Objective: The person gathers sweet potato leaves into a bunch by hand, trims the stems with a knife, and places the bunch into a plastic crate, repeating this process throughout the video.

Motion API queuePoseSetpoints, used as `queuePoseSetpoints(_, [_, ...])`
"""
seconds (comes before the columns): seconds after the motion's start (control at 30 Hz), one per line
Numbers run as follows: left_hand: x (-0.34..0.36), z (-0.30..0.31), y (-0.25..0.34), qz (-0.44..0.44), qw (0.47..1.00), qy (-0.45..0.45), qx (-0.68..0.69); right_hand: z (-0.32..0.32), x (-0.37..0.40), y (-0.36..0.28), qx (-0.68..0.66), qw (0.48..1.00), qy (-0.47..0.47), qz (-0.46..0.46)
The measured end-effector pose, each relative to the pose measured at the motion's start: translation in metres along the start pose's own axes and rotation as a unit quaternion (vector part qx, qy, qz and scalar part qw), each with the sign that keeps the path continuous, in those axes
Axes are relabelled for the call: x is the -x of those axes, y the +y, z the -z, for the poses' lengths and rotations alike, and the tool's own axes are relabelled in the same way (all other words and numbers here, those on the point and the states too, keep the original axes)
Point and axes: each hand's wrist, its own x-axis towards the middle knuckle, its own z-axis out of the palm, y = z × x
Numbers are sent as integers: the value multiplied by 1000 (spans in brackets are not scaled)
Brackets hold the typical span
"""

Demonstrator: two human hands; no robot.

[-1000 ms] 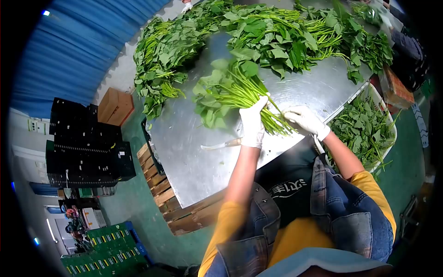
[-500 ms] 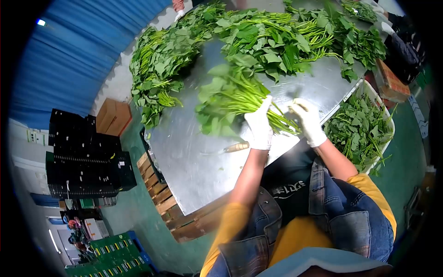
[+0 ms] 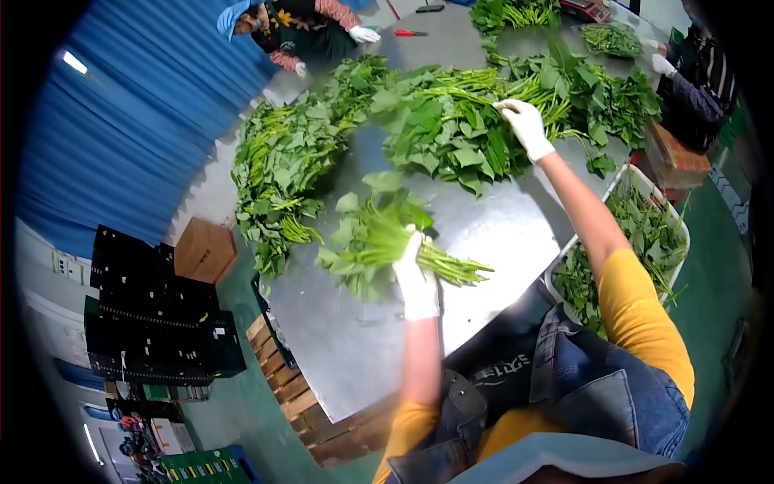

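Note:
My left hand [image 3: 415,278], in a white glove, is closed around a bunch of leafy greens [image 3: 375,242]. The leaves fan out to the left and the cut stems stick out to the right, above the metal table [image 3: 322,339]. My right hand [image 3: 526,127], also gloved, reaches out to the far pile of leafy greens [image 3: 459,133]. Its fingertips are pinched together on stems at the top of that pile. Another heap of greens [image 3: 290,169] lies along the table's left side.
Loose greens fill a white crate [image 3: 677,242] at my right. A co-worker [image 3: 298,32] stands across the table, near red-handled scissors or a knife [image 3: 411,33]. Another person [image 3: 701,81] works at the far right, by a tied-looking bunch [image 3: 610,39]. Black crates [image 3: 149,306] are stacked at left.
My right hand has moved from the bunch's stem ends up to the far pile. My left hand has shifted left and down with the bunch. The wooden-handled knife no longer shows.

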Motion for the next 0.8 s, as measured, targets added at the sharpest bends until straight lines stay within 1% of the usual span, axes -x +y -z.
queuePoseSetpoints(0.03, [3,-1,5,-5,1000,3,-23,-10,-20,-4,159,987,33,18])
queuePoseSetpoints(0.1, [16,-4,18,-3,998,34,61,-23,-45,-3,270,961,-52,-10])
queuePoseSetpoints(0.13, [19,-5,24,-36,998,30,32,-29,-49,3,326,941,-90,-5])
queuePoseSetpoints(0.2, [19,-3,28,-41,998,19,41,-36,-57,12,330,942,-67,-3])
queuePoseSetpoints(0.3, [12,17,19,-24,997,12,68,-29,-61,19,269,953,57,125])
queuePoseSetpoints(0.37, [13,22,19,-12,996,25,91,3,-49,0,220,962,67,149])
queuePoseSetpoints(0.43, [16,21,23,9,994,37,99,42,-34,-18,304,927,73,208])
queuePoseSetpoints(0.47, [21,13,33,-2,995,52,85,60,-19,-42,332,911,58,239])
queuePoseSetpoints(0.5, [26,4,42,-9,995,65,69,67,-4,-55,344,890,43,294])
queuePoseSetpoints(0.53, [29,-3,47,-2,997,73,19,74,11,-69,356,867,30,349])
queuePoseSetpoints(0.57, [32,-7,48,15,997,71,13,80,26,-69,386,821,18,421])
queuePoseSetpoints(0.63, [40,-14,45,19,996,50,75,78,41,-25,356,850,-41,387])
queuePoseSetpoints(0.67, [47,-21,46,3,997,56,51,78,49,-4,340,863,-69,367])
queuePoseSetpoints(0.7, [50,-23,46,12,997,55,48,85,59,-8,341,878,-88,323])
queuePoseSetpoints(0.73, [52,-24,46,14,997,51,48,93,74,-19,385,884,-64,257])
queuePoseSetpoints(0.77, [54,-23,46,14,997,49,49,99,88,-41,375,916,-64,126])
queuePoseSetpoints(0.8, [52,-21,44,8,998,46,50,95,100,-16,372,922,-40,99])
